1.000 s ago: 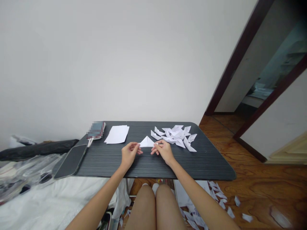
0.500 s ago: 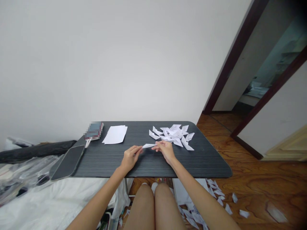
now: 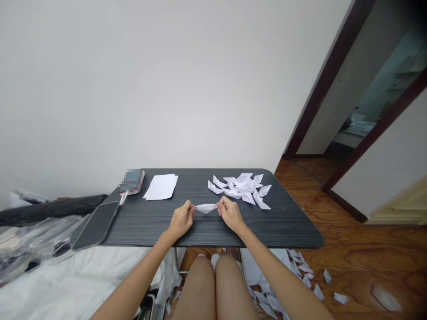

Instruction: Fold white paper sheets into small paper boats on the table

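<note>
Over the middle of the tabletop point(image 3: 140, 229): one paper point(image 3: 206, 208), white, folded to a slim shape, blunt point toward the tabletop's near edge. Contact with the tabletop: cannot tell.

Left hand point(image 3: 181, 219), one: fingers clamped on the paper's left end. Right hand point(image 3: 231, 214), one: fingers clamped on the paper's right end.

On the tabletop, far side, left of middle: sheets point(image 3: 161, 187), white, flat, stacked slightly askew. On the tabletop, far side, right of middle: folded pieces point(image 3: 245, 186), white, pointed, numerous, in a loose overlapping heap. At the tabletop's far left corner: one item point(image 3: 131, 181), pixelated, with a white strap point(image 3: 123, 198). At the tabletop's left edge: one slab point(image 3: 96, 226), dark, pale-rimmed, rounded at the corners.

Behind the tabletop: wall point(image 3: 187, 89), pale. Left of the tabletop: one black roll point(image 3: 50, 209), with clear plastic point(image 3: 40, 240) nearer. Below the tabletop's near edge: two knees point(image 3: 213, 284); to their right, scattered folded scraps point(image 3: 303, 266) on a wooden floor point(image 3: 367, 253).
</note>
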Action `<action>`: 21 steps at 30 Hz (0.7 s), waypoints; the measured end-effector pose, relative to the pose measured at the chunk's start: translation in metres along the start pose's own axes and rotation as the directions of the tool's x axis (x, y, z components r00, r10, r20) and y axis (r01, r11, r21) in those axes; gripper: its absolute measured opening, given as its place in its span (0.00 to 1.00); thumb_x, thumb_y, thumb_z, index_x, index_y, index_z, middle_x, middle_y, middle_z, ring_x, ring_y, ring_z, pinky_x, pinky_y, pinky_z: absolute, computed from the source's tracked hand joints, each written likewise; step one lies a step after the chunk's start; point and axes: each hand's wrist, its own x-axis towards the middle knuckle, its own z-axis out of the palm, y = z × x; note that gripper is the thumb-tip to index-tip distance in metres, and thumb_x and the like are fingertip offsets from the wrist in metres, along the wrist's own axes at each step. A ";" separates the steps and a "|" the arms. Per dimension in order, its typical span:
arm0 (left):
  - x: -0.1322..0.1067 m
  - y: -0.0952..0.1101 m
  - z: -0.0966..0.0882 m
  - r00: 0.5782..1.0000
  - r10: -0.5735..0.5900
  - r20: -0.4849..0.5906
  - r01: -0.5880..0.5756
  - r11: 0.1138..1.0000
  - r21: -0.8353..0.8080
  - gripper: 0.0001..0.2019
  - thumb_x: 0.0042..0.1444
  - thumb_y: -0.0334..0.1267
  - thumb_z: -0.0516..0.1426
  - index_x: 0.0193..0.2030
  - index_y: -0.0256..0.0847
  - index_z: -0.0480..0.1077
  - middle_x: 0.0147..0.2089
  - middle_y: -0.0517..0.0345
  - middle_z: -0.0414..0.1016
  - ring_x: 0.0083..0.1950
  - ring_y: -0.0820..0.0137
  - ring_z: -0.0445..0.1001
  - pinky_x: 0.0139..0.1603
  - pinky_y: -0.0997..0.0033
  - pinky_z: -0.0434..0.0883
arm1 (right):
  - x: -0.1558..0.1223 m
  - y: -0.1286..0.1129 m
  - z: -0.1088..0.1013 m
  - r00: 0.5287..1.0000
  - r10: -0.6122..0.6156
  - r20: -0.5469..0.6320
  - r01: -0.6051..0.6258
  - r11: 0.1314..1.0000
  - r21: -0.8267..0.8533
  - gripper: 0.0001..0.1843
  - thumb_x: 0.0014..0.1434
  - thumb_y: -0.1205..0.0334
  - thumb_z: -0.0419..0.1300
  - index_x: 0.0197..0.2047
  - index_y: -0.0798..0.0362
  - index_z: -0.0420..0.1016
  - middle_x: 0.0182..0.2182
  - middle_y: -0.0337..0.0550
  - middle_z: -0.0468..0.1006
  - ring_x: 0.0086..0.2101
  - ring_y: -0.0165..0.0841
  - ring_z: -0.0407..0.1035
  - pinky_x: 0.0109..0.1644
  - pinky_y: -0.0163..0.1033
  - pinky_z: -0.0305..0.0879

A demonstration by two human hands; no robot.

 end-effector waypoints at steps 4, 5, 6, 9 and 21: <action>-0.002 0.003 -0.004 0.999 0.008 -0.033 -0.010 0.998 -0.059 0.10 0.54 0.35 0.46 0.23 0.41 0.60 0.19 0.61 0.64 0.20 0.74 0.61 0.25 0.76 0.57 | 0.000 0.001 0.000 1.000 -0.007 0.005 0.007 1.000 0.016 0.12 0.54 0.60 0.49 0.20 0.51 0.58 0.12 0.33 0.63 0.15 0.26 0.57 0.22 0.32 0.52; -0.002 0.004 -0.005 0.999 0.018 -0.033 -0.020 0.997 -0.074 0.10 0.54 0.36 0.47 0.23 0.41 0.61 0.19 0.62 0.64 0.20 0.74 0.61 0.25 0.76 0.57 | 0.001 0.002 0.000 1.000 -0.003 0.001 0.003 0.999 0.041 0.12 0.54 0.60 0.50 0.20 0.51 0.59 0.12 0.33 0.63 0.15 0.26 0.57 0.22 0.32 0.52; -0.001 0.006 -0.007 0.999 0.029 -0.022 -0.031 0.996 -0.086 0.11 0.54 0.36 0.47 0.23 0.41 0.62 0.18 0.62 0.64 0.19 0.75 0.61 0.25 0.77 0.57 | 0.002 0.003 0.000 1.000 0.005 -0.001 -0.005 0.997 0.072 0.12 0.53 0.60 0.50 0.20 0.52 0.60 0.12 0.33 0.63 0.15 0.25 0.56 0.22 0.32 0.52; 0.005 0.010 -0.014 0.996 0.063 0.064 -0.059 0.996 -0.069 0.14 0.54 0.38 0.47 0.22 0.40 0.66 0.18 0.61 0.66 0.19 0.75 0.61 0.25 0.78 0.56 | 0.009 0.005 -0.003 0.998 0.038 0.048 -0.046 0.983 0.179 0.11 0.53 0.59 0.51 0.22 0.53 0.63 0.14 0.33 0.65 0.12 0.23 0.55 0.18 0.31 0.51; 0.057 0.012 -0.001 0.917 0.079 0.392 0.036 0.960 -0.278 0.18 0.52 0.46 0.49 0.40 0.35 0.70 0.17 0.62 0.68 0.14 0.77 0.63 0.18 0.81 0.59 | 0.048 0.005 0.007 0.988 0.006 0.152 -0.059 0.938 0.342 0.09 0.48 0.59 0.56 0.33 0.54 0.65 0.21 0.35 0.66 0.17 0.25 0.63 0.22 0.32 0.60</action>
